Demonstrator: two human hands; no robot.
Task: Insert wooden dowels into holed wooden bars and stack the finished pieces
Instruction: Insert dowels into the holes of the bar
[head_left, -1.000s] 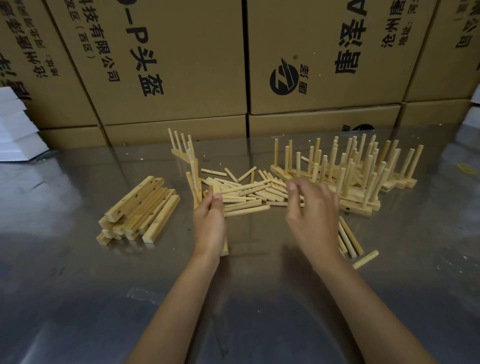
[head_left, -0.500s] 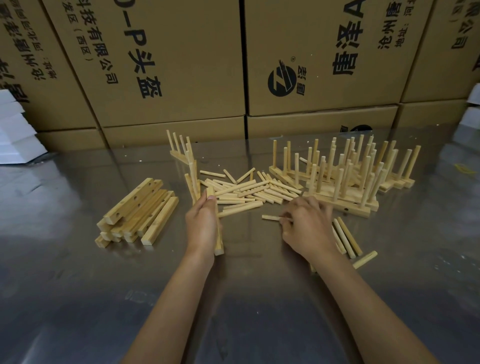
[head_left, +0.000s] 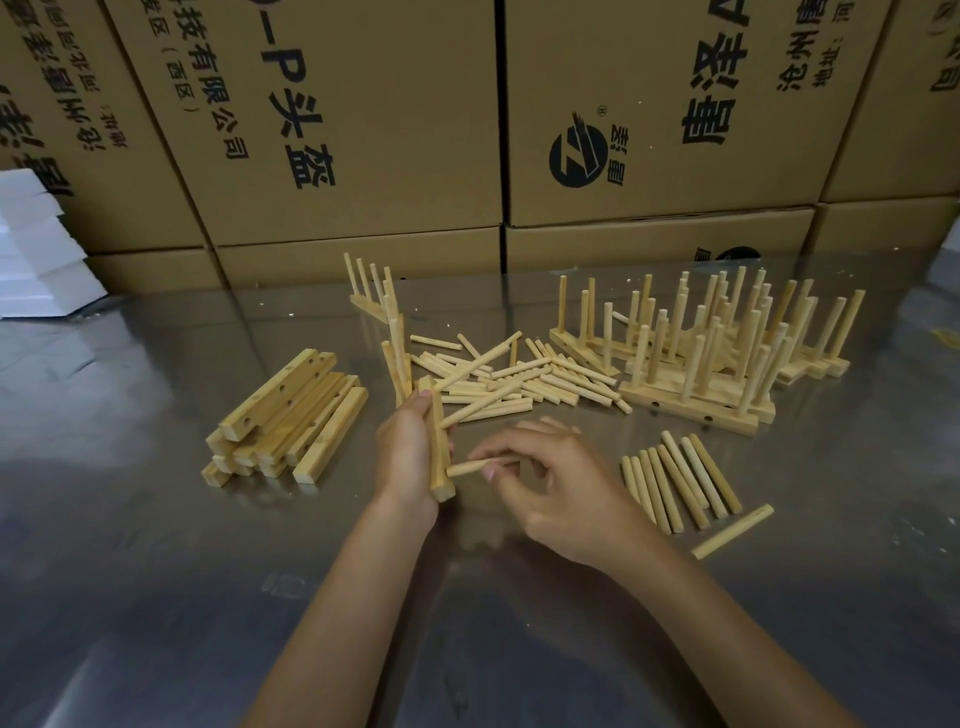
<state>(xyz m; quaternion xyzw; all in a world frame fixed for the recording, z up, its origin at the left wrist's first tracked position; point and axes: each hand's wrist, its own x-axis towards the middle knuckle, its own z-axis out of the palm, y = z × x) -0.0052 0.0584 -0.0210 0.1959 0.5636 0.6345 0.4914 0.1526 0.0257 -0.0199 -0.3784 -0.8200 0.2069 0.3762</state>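
Right hand (head_left: 550, 478) drew dowel (head_left: 480, 465) to bar (head_left: 439, 447).

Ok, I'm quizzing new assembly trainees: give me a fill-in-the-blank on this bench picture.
1. The left hand grips a holed wooden ____.
2. The right hand pinches one round wooden ____.
3. The stack of bare holed wooden bars lies to the person's ____.

Missing words: bar; dowel; left.

Bar (head_left: 439, 441) partly hidden by left hand (head_left: 405, 457); boxes (head_left: 363, 119) cropped
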